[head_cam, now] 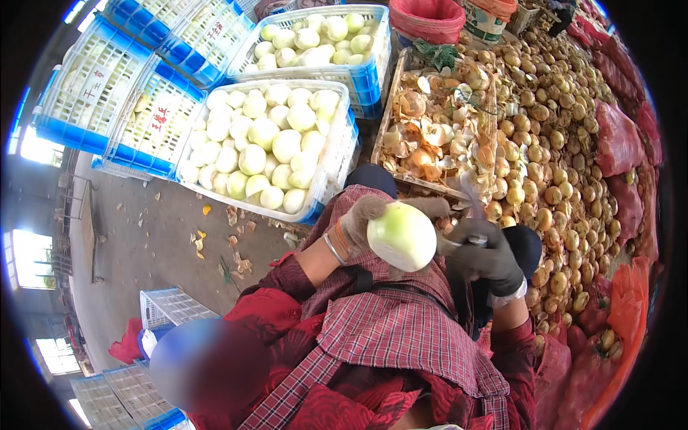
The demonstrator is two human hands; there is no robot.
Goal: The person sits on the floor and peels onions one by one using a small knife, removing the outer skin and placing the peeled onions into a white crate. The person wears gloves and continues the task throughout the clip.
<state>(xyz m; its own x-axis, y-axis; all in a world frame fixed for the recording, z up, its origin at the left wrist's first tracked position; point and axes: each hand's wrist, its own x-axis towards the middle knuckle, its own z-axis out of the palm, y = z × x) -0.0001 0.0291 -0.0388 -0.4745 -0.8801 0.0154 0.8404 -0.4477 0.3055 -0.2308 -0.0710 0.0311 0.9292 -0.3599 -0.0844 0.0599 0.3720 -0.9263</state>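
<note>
My left hand (361,221), in a brownish knit glove, grips a large peeled onion (403,236), pale green and white, above my checked apron. Just right of it, my right hand (481,255) wears a dark glove and is closed around a knife (474,201), whose thin blade is blurred and points up over the peelings. Beyond my knees lies a wooden-framed tray (382,129) of loose onion skins (430,134) and a few onions. A plastic crate (322,188) heaped with peeled onions stands at the upper left of my hands.
Unpeeled onions (559,177) cover the floor at right, bordered by red mesh sacks (618,140). Another crate of peeled onions (365,80) stands behind the near one; stacked blue-and-white crates (134,107) bear writing. Further crates (174,306) stand lower left. A pink-lined bucket (427,21) is at top.
</note>
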